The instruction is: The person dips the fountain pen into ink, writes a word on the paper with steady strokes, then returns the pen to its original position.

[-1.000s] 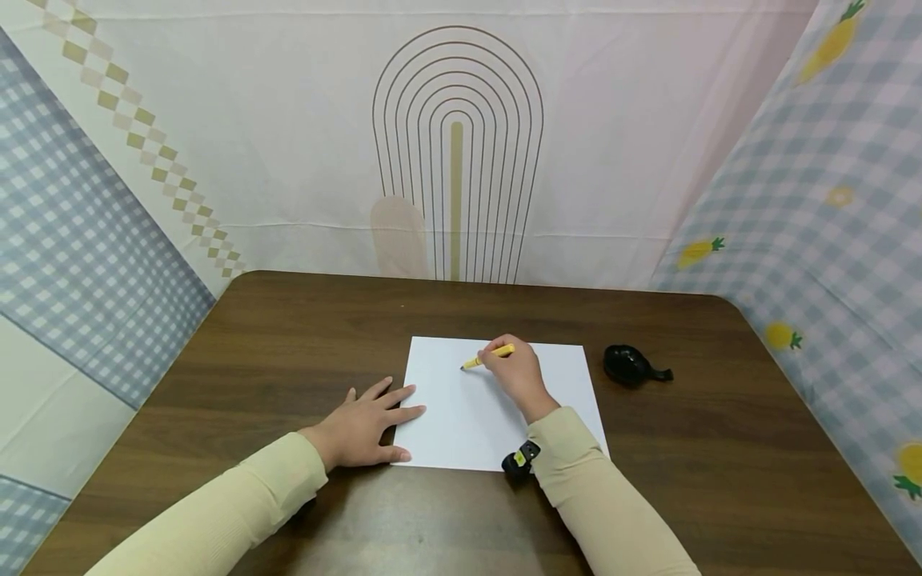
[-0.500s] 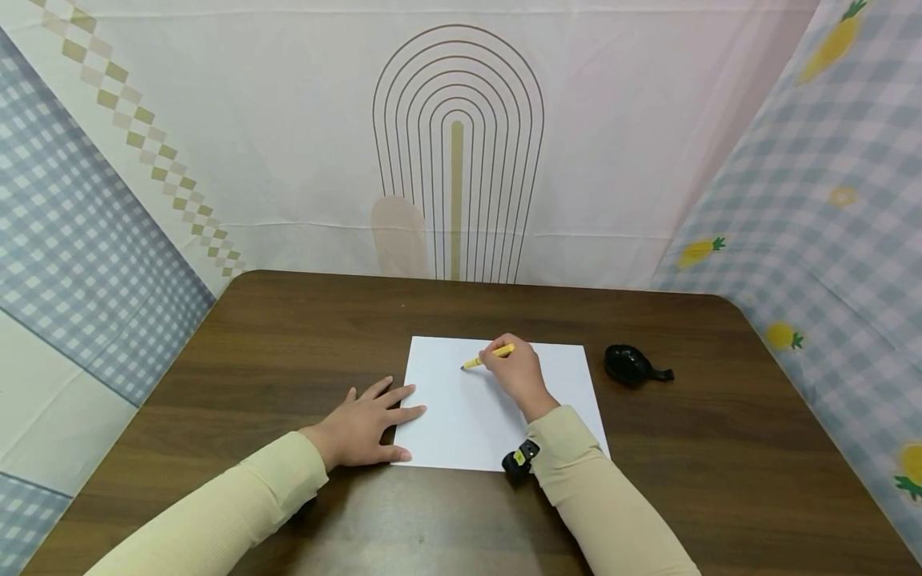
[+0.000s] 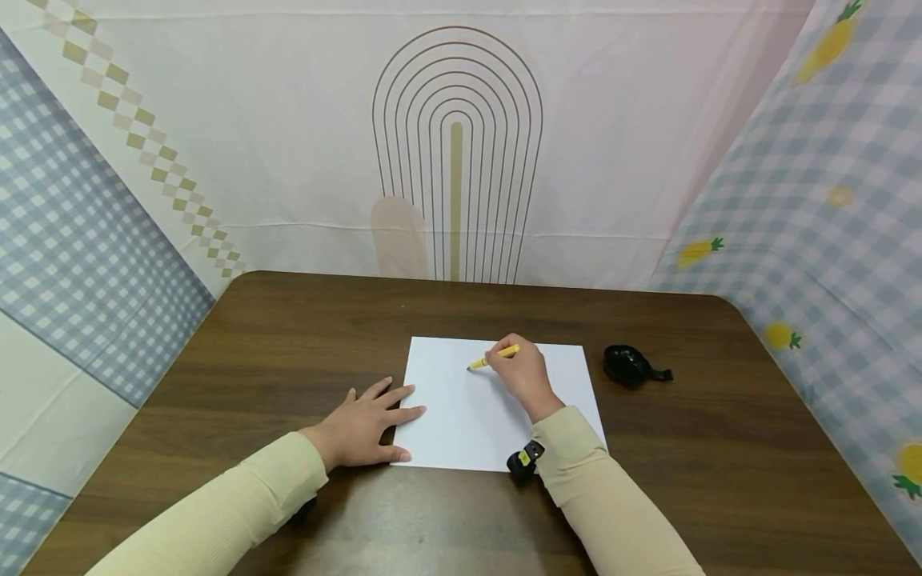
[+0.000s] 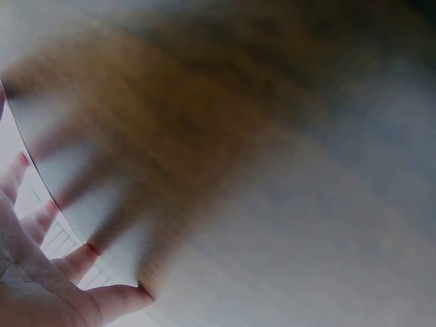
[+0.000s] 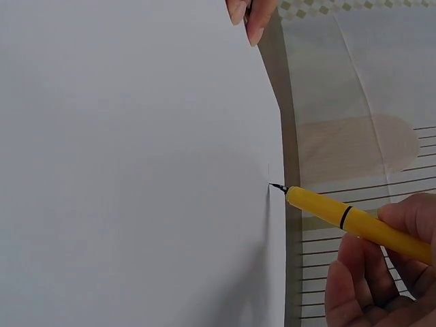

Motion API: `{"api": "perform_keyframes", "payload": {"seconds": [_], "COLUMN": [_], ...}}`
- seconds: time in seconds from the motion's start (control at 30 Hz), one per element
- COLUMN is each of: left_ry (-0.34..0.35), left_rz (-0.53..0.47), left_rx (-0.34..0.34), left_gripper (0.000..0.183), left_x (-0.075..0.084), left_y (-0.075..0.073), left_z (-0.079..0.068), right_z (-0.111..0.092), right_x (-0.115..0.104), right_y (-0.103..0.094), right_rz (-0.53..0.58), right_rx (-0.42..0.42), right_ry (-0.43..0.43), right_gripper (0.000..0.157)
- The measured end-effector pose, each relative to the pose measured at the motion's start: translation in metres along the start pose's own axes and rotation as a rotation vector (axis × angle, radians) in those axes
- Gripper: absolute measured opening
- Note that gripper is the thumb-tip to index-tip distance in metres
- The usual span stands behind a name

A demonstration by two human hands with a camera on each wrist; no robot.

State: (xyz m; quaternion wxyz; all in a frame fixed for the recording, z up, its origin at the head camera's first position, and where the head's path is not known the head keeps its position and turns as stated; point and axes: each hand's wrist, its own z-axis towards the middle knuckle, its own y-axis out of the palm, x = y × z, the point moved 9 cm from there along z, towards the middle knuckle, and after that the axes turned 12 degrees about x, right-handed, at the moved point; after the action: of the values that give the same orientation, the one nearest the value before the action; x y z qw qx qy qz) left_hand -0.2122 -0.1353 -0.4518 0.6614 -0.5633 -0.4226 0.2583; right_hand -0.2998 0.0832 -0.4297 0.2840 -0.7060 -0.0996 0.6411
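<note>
My right hand (image 3: 523,374) pinches a yellow pen (image 5: 340,212) with a dark, pointed nib like a fountain pen's. Its tip meets a white sheet of paper (image 3: 450,432) left of the sheet's middle in the head view. A faint short line (image 5: 268,172) shows beside the nib in the right wrist view. With fingers spread, my left hand (image 3: 362,428) lies flat at the paper's left side, some fingertips on the sheet and the rest on the table. The left wrist view shows that hand's fingers (image 4: 76,262) touching the surface, with much of the scene blurred.
The brown wooden table (image 3: 302,328) bears a glossy black rounded object (image 3: 628,366) with a short handle, right of the paper. A patterned white cloth (image 3: 288,144) hangs behind the table's far edge. Checked cloth (image 3: 814,224) hangs along the right side.
My right hand and the pen have shifted slightly to the right across the paper within the last half second. The left hand, sheet and black object stay where they were.
</note>
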Motion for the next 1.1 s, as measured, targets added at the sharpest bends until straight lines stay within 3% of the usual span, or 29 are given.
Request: {"api": "perform_keyframes", "payload": {"seconds": [1.1], "left_ry": [0.000], "left_rz": [0.003], "left_rx": [0.001], "left_gripper": [0.067], "left_x": [0.000], "left_y": [0.000], "left_z": [0.000], "right_z": [0.007], "right_x": [0.011], "right_y": [-0.024], "right_rz": [-0.053], "right_rx": [0.012], "right_ry": [-0.010], "right_gripper": [0.012]}}
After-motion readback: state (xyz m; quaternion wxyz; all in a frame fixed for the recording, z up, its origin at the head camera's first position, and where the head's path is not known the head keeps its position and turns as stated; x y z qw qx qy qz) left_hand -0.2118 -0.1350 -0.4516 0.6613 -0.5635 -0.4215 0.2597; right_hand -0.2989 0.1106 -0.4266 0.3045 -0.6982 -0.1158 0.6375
